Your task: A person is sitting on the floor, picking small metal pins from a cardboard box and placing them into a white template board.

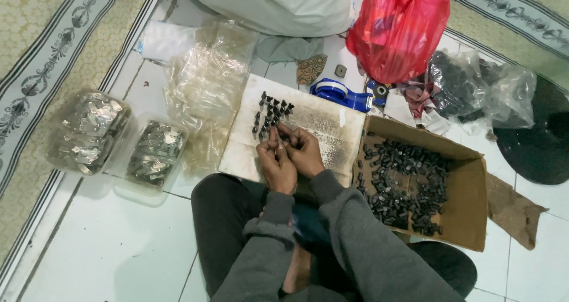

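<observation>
We see a white tiled floor (118,243) with dark grout lines, lit evenly. Along the left runs a beige patterned carpet (41,59) with a striped, scrolled border; a similar carpet (521,11) lies at far right. A round dark mat (542,142) sits at the right edge on the tiles.

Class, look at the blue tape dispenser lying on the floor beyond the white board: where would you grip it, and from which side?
Grip the blue tape dispenser across its rounded body, from above. It lies flat, its top is unobstructed, and the cardboard box crowds its right end.
</observation>
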